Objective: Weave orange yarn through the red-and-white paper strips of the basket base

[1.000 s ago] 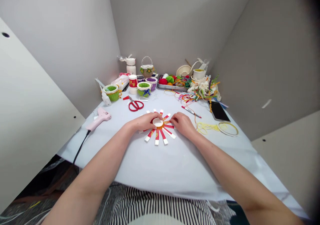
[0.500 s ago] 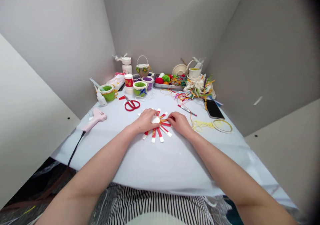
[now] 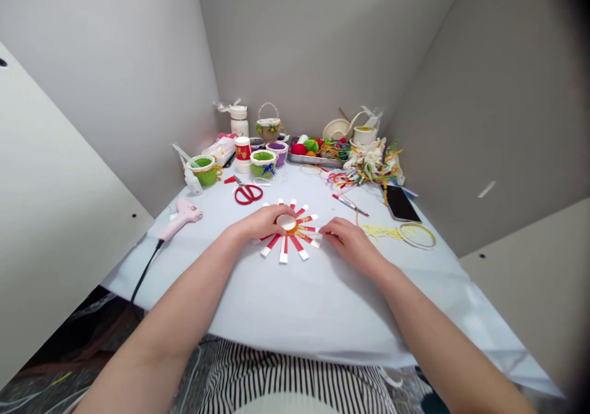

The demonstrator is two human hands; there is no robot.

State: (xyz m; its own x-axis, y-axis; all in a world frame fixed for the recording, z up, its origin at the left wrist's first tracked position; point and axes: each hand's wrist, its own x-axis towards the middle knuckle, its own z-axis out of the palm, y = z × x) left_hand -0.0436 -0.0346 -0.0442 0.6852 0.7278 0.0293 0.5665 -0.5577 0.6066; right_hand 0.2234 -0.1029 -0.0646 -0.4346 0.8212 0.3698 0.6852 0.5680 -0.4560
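A paper cup cut into red and white strips (image 3: 290, 237) lies splayed like a sunburst on the white table (image 3: 299, 297), its round white base at the middle. My left hand (image 3: 262, 222) rests on its left side, fingers curled against the base. My right hand (image 3: 346, 239) pinches the tip of a strip on the right side, fingers closed on it.
Red scissors (image 3: 247, 193) and a pink glue gun (image 3: 180, 216) lie to the left. Decorated cups (image 3: 206, 169), a metal tray of coloured yarn (image 3: 318, 150), ribbons (image 3: 369, 165), a phone (image 3: 400, 203), a red pen (image 3: 349, 204) and a tape ring (image 3: 418, 234) crowd the back and right.
My right hand has slid outward from the cup's centre to the tips of the right strips. My left hand stays on the base. The view has shifted slightly.
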